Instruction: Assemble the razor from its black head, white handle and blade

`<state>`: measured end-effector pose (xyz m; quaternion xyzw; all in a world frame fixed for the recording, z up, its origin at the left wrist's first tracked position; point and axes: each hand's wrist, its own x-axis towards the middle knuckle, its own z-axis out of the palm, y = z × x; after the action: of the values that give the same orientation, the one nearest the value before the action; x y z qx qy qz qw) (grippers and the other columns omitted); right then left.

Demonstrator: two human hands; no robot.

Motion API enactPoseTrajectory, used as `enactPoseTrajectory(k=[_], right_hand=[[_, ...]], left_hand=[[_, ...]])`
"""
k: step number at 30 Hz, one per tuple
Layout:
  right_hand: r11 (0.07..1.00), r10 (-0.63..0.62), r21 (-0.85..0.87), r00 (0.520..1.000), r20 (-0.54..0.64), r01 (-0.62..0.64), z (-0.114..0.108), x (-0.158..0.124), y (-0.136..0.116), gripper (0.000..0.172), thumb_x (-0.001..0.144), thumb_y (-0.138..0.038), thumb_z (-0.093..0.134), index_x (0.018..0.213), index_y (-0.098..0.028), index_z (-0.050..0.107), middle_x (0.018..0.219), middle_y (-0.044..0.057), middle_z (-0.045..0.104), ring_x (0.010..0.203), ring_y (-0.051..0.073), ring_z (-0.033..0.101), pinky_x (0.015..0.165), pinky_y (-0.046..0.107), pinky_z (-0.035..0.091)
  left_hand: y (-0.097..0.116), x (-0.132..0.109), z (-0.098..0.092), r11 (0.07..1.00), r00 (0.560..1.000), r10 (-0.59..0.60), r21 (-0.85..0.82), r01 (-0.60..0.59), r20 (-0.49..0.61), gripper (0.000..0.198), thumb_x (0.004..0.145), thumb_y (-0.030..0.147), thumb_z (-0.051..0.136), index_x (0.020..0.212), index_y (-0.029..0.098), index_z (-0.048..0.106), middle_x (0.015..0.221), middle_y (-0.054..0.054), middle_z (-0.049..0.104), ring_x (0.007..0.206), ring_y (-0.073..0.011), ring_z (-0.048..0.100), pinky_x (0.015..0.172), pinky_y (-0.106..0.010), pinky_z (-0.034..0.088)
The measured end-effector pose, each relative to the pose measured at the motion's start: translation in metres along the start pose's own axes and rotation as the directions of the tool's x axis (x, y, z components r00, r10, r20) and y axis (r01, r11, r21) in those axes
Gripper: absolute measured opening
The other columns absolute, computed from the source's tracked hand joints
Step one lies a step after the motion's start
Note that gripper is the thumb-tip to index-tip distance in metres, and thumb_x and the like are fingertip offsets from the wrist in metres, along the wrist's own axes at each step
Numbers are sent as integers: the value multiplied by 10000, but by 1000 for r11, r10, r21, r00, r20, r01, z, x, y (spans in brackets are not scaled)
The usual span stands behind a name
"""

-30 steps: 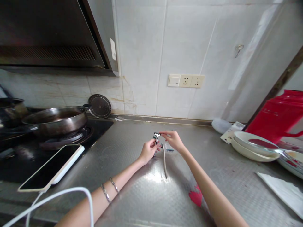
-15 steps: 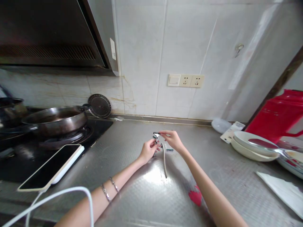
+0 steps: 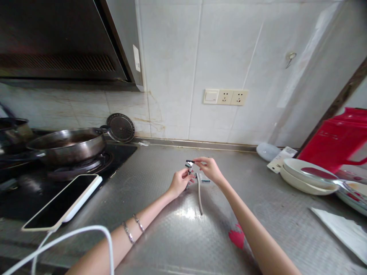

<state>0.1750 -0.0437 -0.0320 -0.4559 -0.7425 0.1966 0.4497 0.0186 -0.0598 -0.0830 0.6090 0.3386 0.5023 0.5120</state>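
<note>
Both my hands meet over the middle of the steel counter (image 3: 160, 236). My left hand (image 3: 180, 182) pinches the lower part of a small metal razor head (image 3: 189, 165), held upright. My right hand (image 3: 210, 168) pinches the top of the same piece from the right. A slim grey razor handle (image 3: 198, 193) lies on the counter just below my hands, pointing toward me. A small clear blade packet (image 3: 204, 178) lies under my right hand. Two thin bracelets sit on my left wrist.
A phone (image 3: 63, 201) with a white cable (image 3: 71, 236) lies at the left by the gas hob, where a steel pan (image 3: 67, 144) sits. White bowls (image 3: 304, 173), a spoon and a red jug (image 3: 338, 139) stand at the right. A paper sheet (image 3: 341, 229) lies front right.
</note>
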Motion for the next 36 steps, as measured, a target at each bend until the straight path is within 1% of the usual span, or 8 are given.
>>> enactPoseTrajectory(k=[16, 19, 23, 26, 29, 31, 33, 36], right_hand=[[992, -41, -121, 999, -14, 39, -3, -2, -7, 229, 783, -209, 492, 875, -186, 701, 870, 63, 696, 819, 180, 611, 720, 272, 456], [995, -30, -96, 1000, -8, 29, -1, -2, -6, 232, 782, -214, 493, 884, -185, 699, 875, 62, 695, 824, 180, 614, 682, 259, 469], [1000, 13, -7, 1000, -12, -14, 3, -2, -4, 243, 786, -238, 482, 895, -189, 693, 901, 54, 696, 822, 179, 622, 591, 232, 488], [996, 47, 75, 999, -18, -46, 5, -3, -4, 286, 788, -263, 475, 981, -193, 673, 968, 62, 688, 848, 185, 625, 532, 218, 492], [991, 67, 120, 995, -76, -57, 1, -3, -5, 354, 780, -297, 490, 1092, -199, 625, 1040, 74, 668, 880, 191, 621, 495, 207, 484], [990, 110, 94, 989, -100, -101, -1, -3, -5, 339, 775, -330, 501, 1037, -171, 644, 954, 86, 688, 792, 182, 632, 463, 200, 460], [989, 147, 27, 988, -39, -146, -1, -4, -7, 297, 767, -354, 517, 900, -143, 677, 788, 76, 701, 666, 160, 625, 463, 199, 439], [987, 154, -80, 975, 160, -143, 6, -9, -12, 276, 748, -375, 551, 747, -137, 690, 621, 39, 676, 546, 129, 591, 483, 193, 410]], left_hand=[[6, -1, 1, 997, 999, -54, -50, 55, 4, 278, 682, 345, 649, 844, 124, 600, 725, -49, 665, 549, -142, 620, 510, -224, 448], [7, -1, 1, 998, 999, -47, -38, 47, -7, 279, 673, 354, 661, 821, 125, 600, 714, -47, 666, 539, -144, 619, 504, -224, 444], [5, 1, 0, 999, 999, -30, -13, 30, -14, 274, 679, 359, 659, 813, 130, 595, 697, -40, 665, 533, -148, 622, 493, -221, 442], [4, 5, -2, 1000, 1000, -27, 3, 27, -14, 258, 701, 346, 643, 837, 132, 594, 708, -45, 670, 546, -150, 634, 487, -209, 434], [7, 9, -7, 1000, 998, -21, 1, 21, -65, 242, 710, 333, 639, 838, 134, 589, 735, -52, 679, 579, -153, 647, 507, -206, 444], [11, 11, -11, 1000, 993, -25, -4, 25, -120, 238, 703, 332, 647, 819, 136, 577, 736, -51, 682, 580, -152, 649, 513, -207, 452], [14, 14, -15, 999, 985, -30, 9, 32, -173, 246, 700, 340, 649, 811, 137, 565, 728, -50, 682, 543, -145, 640, 479, -201, 439], [18, 17, -22, 999, 974, -15, 40, 25, -228, 266, 693, 359, 654, 807, 140, 554, 710, -49, 678, 506, -143, 624, 432, -197, 416]])
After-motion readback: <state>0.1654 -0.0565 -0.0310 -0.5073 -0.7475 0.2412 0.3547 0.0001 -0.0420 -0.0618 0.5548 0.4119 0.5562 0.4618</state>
